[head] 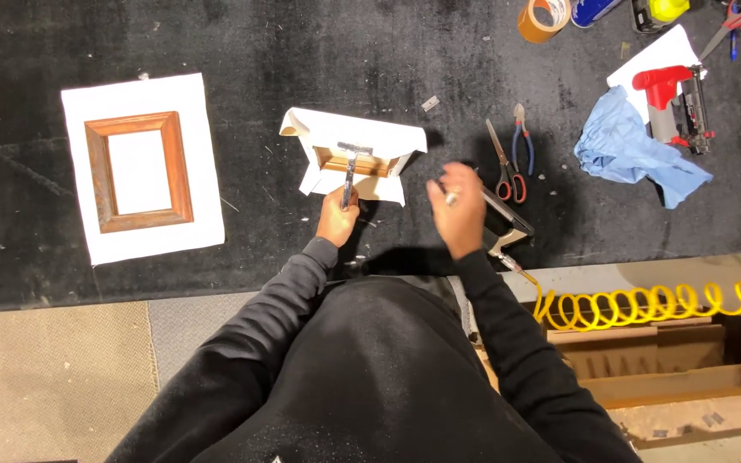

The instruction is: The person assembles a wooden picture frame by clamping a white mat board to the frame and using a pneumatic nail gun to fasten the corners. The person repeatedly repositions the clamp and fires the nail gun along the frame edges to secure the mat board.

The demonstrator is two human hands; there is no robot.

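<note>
The left hand (337,216) is closed around the handle of a small hammer (351,168), whose metal head rests on the upper edge of a small wooden frame (355,162). That frame lies on the black mat (319,51), near the middle of the work surface, partly wrapped in white paper (336,130) with its flaps folded up around the sides. The left forearm runs up from the body in a black sleeve, wrist straight, knuckles toward the frame.

The right hand (456,210) hovers to the right of the frame, clear of it, fingers curled inward and pinching a small pale item that is too small to identify. The hand is slightly blurred. Just beyond it lie a metal tool joined to a coiled yellow hose (645,304), red-handled scissors (505,167) and blue-handled pliers (522,141).

Far left, a second wooden frame (139,171) lies flat on a white rectangular sheet (203,154). Far right, a crumpled blue cloth (628,146) lies beside a red and grey nail gun (675,103). A roll of brown tape (542,19) sits at the top edge.
</note>
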